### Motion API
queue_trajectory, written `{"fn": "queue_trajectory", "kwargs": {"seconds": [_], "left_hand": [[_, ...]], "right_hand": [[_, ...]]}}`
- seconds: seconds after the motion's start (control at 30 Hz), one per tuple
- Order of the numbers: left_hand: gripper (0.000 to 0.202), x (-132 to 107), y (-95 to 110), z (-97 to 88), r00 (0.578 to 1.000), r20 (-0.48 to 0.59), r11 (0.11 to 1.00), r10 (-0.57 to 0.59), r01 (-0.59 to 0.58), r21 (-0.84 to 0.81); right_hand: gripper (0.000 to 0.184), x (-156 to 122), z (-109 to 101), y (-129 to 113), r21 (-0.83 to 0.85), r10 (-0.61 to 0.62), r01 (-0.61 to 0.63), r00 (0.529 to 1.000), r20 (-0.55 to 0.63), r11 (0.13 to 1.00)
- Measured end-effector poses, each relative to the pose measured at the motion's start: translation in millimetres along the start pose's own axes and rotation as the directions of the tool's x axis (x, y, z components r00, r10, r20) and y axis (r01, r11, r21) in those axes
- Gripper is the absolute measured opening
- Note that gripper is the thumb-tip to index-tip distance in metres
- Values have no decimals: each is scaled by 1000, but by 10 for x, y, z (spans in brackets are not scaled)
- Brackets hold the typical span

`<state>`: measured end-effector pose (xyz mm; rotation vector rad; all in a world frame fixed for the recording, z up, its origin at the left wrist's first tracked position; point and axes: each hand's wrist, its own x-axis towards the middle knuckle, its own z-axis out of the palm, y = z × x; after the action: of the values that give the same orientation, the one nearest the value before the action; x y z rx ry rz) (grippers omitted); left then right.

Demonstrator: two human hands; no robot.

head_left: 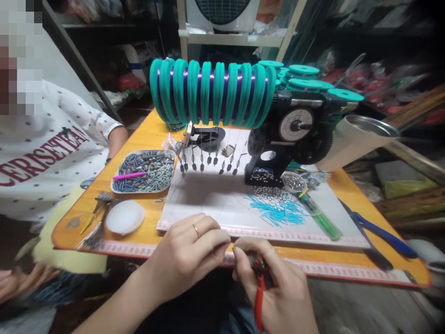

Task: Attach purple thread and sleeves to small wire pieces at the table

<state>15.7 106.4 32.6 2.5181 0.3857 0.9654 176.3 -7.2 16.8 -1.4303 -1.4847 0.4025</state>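
Note:
In front of the table's near edge, my left hand (194, 248), with a ring on one finger, has its thumb and fingers pinched together. What they hold, if anything, is hidden. Close beside it, my right hand (281, 278) is wrapped round red-handled pliers (259, 304), whose dark jaws are partly covered by the fingers. Thumb and forefinger of that hand are pressed together near the left fingertips. Beyond both hands lies a white board (205, 199) bearing thin blue sticks (278, 211) and scattered white beads (267, 191).
A black machine (295, 125) with teal spools (208, 93) of purple wire stands on the board, hooks hanging below. Left are a tray (114, 186) of small tubes, a pink tool (128, 176) and a white dish (125, 217). Blue-handled cutters (385, 234) lie right. Another person sits left.

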Motion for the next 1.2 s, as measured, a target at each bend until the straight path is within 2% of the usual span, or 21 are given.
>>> {"fn": "queue_trajectory", "kwargs": {"seconds": [0.17, 0.27, 0.43, 0.5, 0.6, 0.67, 0.77, 0.9, 1.2], "left_hand": [[12, 91, -51, -36, 988, 101, 972, -113, 89, 217], [16, 153, -16, -54, 978, 135, 958, -159, 120, 262], [20, 217, 45, -67, 968, 176, 946, -181, 122, 301], [20, 225, 49, -72, 965, 185, 949, -184, 125, 291], [19, 224, 44, -80, 964, 192, 951, -185, 126, 284], [19, 218, 43, -83, 963, 196, 951, -186, 126, 283], [19, 202, 45, -84, 960, 205, 952, -192, 131, 278], [16, 158, 29, -89, 958, 202, 957, -203, 151, 246], [14, -14, -86, -191, 968, 119, 970, -222, 207, 129]], "right_hand": [[18, -77, -86, 48, -112, -34, 31, 999, -22, 993], [22, -135, -72, 90, -178, -109, 108, 994, 2, 978], [29, -182, 24, 155, -267, -214, 192, 975, -58, 945], [37, -168, 22, 152, -309, -204, 197, 979, 11, 931], [52, -113, -22, 115, -409, -131, 197, 974, 183, 891], [57, -73, -45, 86, -469, -85, 200, 963, 254, 860], [61, -35, -47, 52, -545, -58, 215, 955, 290, 810], [62, 1, -56, -4, -612, -86, 267, 947, 309, 744], [63, 78, -112, -173, -715, -43, 387, 893, 447, 582]]}}
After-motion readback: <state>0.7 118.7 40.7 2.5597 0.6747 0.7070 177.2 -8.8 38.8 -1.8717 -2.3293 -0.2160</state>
